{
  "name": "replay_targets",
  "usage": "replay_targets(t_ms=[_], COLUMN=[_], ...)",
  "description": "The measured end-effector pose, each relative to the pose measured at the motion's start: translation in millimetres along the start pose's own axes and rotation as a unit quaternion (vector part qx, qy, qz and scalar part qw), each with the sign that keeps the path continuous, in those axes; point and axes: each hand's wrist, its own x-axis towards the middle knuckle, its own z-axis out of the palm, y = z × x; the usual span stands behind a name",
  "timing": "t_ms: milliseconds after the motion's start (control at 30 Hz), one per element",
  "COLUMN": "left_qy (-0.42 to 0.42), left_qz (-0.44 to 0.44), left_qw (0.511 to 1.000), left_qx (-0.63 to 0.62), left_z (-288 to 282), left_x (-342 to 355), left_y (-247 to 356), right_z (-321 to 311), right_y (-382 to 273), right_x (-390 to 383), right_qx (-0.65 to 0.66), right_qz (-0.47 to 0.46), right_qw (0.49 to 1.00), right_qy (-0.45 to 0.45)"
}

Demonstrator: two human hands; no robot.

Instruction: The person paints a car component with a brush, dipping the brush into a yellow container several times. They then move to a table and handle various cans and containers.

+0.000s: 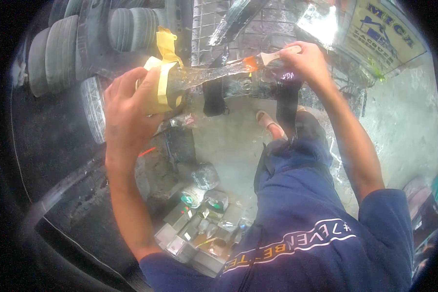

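My left hand is closed round a thing wrapped in yellow paper or tape, with a torn yellow flap standing up from its top. Between my hands runs a long, clear, glossy strip, narrowing toward the right. An orange band marks its right end. There a pale, handle-like piece sits in the fingers of my right hand; its exact kind I cannot make out. Beneath the strip hang a dark strap and a dark, shiny-topped piece.
Several tyres are stacked at the far left. A wire grid stands ahead, with a printed sign at the far right. Near my left forearm is a divided grey box of small items. A sandalled foot rests on the floor.
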Motion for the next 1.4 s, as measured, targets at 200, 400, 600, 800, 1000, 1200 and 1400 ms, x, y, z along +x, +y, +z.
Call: replay_targets(t_ms=[200,400,600,800,1000,1200,1400], left_qy=[0.0,-0.01,0.011,0.016,0.014,-0.011,-0.001], left_qz=[0.004,0.008,0.022,0.027,0.06,0.07,0.082], left_qw=[1.0,1.0,0.998,0.999,0.992,0.992,0.992], left_qx=[0.001,-0.001,-0.05,-0.045,-0.108,-0.105,-0.096], left_z=[6,8,12,20,25,26,42], left_x=[0,-1,18,34,48,58,53], left_y=[1,2,18,21,31,29,13], right_z=[-17,-8,2,-3,17,25,11], right_y=[4,-30,-63,-61,-50,-40,-23], right_x=[6,-13,-29,-42,-22,3,11], right_qx=[-0.065,0.069,-0.02,-0.025,-0.03,-0.097,-0.224], right_qz=[0.005,-0.05,-0.163,-0.228,-0.446,-0.524,-0.534], right_qw=[0.998,0.995,0.983,0.962,0.881,0.826,0.787], right_qy=[0.018,-0.052,-0.081,-0.146,-0.155,-0.186,-0.213])
